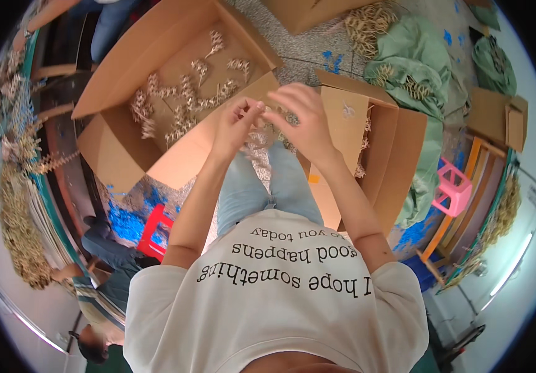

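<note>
"In the head view, how do the hands stand?"
"The left hand (238, 127) pinches a blurred curly sprig (258, 150) above the jeans (296, 189); the right hand (306, 118) is loosely spread beside it, contact unclear."
"And progress?"
"Seemingly partway: many similar sprigs (216, 41) lie in the left carton (109, 81), some show in the right carton (399, 168), and a loose bundle (367, 30) sits near the green sack (420, 46)."
</note>
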`<state>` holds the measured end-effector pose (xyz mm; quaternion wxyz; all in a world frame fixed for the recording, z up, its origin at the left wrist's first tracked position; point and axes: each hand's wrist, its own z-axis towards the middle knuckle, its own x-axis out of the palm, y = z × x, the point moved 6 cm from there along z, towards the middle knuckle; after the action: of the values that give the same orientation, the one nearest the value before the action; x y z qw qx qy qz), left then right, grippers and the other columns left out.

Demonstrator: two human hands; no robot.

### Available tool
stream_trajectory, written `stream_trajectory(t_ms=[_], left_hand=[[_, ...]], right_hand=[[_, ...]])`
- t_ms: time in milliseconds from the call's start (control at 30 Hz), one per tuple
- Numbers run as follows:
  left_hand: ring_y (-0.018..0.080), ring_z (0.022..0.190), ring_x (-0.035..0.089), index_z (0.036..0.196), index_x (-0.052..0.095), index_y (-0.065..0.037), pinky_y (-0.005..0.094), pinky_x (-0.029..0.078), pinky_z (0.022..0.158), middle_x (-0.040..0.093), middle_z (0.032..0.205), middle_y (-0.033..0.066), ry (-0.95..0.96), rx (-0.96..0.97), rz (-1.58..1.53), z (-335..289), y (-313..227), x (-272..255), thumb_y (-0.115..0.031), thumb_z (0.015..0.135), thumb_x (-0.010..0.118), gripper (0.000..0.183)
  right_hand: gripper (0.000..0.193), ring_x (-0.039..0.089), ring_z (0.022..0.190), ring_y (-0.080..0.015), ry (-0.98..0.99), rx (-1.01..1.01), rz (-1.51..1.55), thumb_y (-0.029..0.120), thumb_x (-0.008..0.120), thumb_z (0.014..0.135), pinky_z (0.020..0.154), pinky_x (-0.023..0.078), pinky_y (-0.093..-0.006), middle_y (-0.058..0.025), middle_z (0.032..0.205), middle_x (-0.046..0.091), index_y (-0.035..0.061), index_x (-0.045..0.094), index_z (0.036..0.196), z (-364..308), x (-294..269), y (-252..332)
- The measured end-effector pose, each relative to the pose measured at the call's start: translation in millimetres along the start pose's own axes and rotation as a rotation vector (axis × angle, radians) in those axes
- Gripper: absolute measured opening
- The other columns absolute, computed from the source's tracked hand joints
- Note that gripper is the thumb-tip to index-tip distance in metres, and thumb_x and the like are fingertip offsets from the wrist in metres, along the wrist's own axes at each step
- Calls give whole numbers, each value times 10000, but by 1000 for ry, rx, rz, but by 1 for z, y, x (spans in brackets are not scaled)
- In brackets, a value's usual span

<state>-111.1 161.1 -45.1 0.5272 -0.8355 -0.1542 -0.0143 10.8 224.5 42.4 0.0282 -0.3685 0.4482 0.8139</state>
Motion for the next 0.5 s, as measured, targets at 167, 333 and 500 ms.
stream_trajectory(t_ms=[167, 333, 500], left_hand=[[37, 609, 470, 824, 585, -32, 183, 364, 531, 506, 681, -34, 16, 205, 26, 8, -20, 75, -170, 873, 563, 148], [42, 620, 454, 802, 589, -23, 186, 359, 546, 492, 721, -20, 42, 250, 208, 3, -47, 121, -137, 864, 561, 133], [5, 676, 444, 869, 584, -65, 156, 329, 582, 523, 731, -66, 176, 339, 145, 2, -52, 157, -185, 893, 528, 134]], right_hand=[[177, 579, 812, -229, -136, -33, 2, 46, 676, 705, 754, 441, -333, -76, 854, 611, 44, 647, 880, -30, -57, -25], [132, 590, 780, -217, -246, 131, 88, 41, 667, 717, 667, 472, -310, -71, 802, 625, 21, 653, 846, -46, -102, -34], [109, 595, 719, -202, -459, -42, -55, 23, 659, 736, 646, 477, -291, -92, 836, 619, 6, 646, 842, -64, -133, -20]])
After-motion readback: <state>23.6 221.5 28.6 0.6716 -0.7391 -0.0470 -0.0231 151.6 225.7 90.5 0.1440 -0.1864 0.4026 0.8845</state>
